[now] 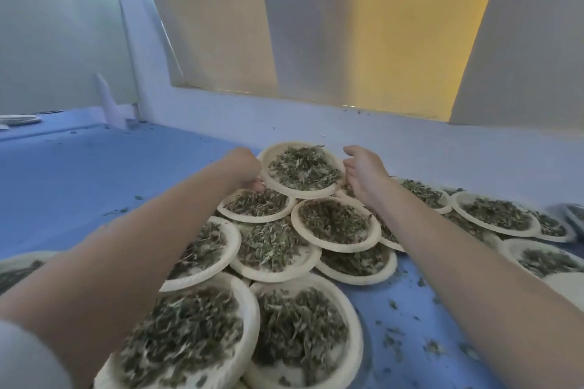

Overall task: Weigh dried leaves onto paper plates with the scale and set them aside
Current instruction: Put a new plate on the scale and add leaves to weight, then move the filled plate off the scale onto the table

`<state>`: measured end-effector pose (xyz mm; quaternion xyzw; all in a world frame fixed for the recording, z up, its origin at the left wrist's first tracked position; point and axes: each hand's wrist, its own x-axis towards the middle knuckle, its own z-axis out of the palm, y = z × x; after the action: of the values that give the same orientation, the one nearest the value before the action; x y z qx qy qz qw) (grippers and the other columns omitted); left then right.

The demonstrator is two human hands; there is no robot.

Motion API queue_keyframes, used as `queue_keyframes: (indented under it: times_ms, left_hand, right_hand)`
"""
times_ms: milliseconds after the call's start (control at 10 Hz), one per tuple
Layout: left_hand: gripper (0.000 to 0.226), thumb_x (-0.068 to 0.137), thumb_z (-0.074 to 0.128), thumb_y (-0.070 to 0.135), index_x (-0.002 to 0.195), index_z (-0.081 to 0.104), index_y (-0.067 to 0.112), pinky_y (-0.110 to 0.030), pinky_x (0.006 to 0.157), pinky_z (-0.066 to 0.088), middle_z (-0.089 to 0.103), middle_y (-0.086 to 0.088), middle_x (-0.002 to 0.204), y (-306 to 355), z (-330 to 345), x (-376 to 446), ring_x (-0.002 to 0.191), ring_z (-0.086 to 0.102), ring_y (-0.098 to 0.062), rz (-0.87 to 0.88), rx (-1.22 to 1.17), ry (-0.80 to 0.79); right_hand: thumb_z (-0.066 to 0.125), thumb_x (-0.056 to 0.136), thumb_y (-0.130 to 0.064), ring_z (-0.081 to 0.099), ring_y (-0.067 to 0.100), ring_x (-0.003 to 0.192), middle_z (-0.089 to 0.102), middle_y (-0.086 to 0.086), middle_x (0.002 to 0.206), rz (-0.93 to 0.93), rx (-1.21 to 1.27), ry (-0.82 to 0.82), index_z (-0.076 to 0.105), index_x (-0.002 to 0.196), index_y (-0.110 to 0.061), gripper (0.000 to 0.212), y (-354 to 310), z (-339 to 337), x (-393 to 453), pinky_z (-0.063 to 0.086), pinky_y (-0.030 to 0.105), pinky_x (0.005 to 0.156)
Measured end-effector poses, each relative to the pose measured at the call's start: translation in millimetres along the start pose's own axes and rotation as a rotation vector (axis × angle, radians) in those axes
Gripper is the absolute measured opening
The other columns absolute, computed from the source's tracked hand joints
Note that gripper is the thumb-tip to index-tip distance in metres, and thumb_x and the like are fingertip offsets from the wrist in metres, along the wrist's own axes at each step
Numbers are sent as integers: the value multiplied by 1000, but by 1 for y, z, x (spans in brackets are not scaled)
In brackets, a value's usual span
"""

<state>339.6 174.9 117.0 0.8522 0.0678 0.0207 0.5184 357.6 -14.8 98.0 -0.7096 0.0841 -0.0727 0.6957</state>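
A blue table is stretching back to a pale ledge under the far wall. Above it, tall panels are standing side by side, grey-white beside glowing yellow. A whitish wall is closing the left side in cool, dim light.

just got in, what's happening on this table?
A person is setting a paper plate of dried leaves at the far end of a pile of overlapping filled plates on the blue table. The left hand grips its left rim; the right hand is open at its right edge. No scale in view.
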Motion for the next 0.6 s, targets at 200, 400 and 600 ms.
queue_keyframes:
  times_ms: [200, 400, 600]
  left_hand:
    - [37, 97, 38, -1, 133, 45, -5, -10, 38, 42, 60, -18, 111, -7, 57, 55, 59, 49, -12, -15, 170, -53]
    - [11, 96, 42, 5, 89, 49, 5, -20, 51, 32, 40, -4, 72, -21, 74, 87, 61, 42, -14, 95, 570, -48]
    - [18, 94, 34, -2, 78, 39, 5, -24, 49, 25, 38, -6, 66, -7, 57, 64, 54, 34, -13, 152, 580, -43]
  right_hand:
    - [31, 100, -40, 42, 25, 123, 37, 11, 144, 31, -305, -6, 28, 145, -10, 54, 29, -3, 63, 33, 42, 102]
    - [22, 97, -56, 22, 30, 142, 18, 7, 157, 27, -535, -58, 11, 151, -20, 67, 50, 1, 75, 21, 48, 114]
    - [20, 98, -53, 25, 29, 141, 11, 3, 159, -40, -562, -47, 6, 152, -20, 65, 10, -11, 38, 24, 46, 111]
